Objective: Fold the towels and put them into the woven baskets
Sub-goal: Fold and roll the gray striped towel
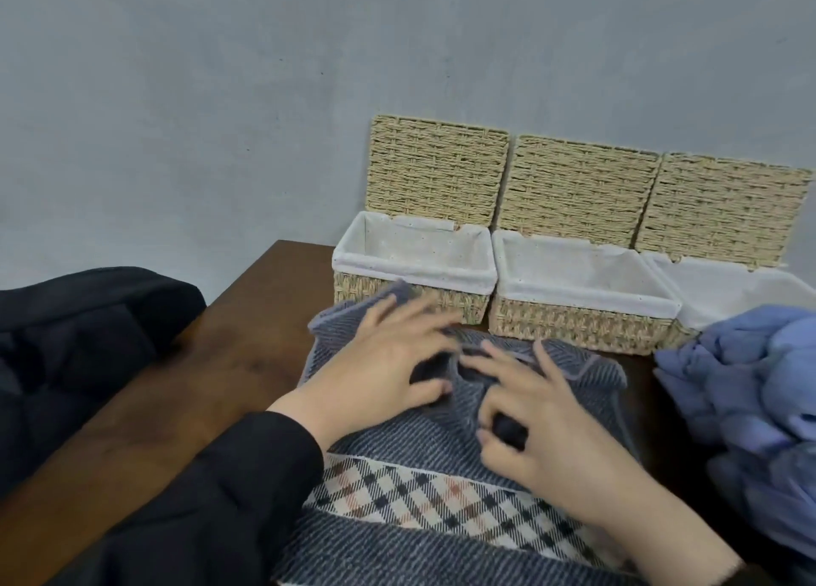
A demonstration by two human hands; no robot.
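Note:
A grey striped towel [424,546] with a plaid band lies on the brown table [212,373] in front of me. My left hand [384,364] and my right hand [530,413] sit close together on its far part, fingers curled into the cloth and bunching it. The far edge of the towel is lifted and wrinkled. Three woven baskets with white liners stand open along the wall: left basket [415,294], middle basket [578,320], right basket [689,325]. Their lids lean upright against the wall. No towel shows in the left or middle basket.
A pile of blue towels [750,391] sits at the right, hiding part of the right basket. A black garment [84,342] lies at the table's left edge. The grey wall stands right behind the baskets.

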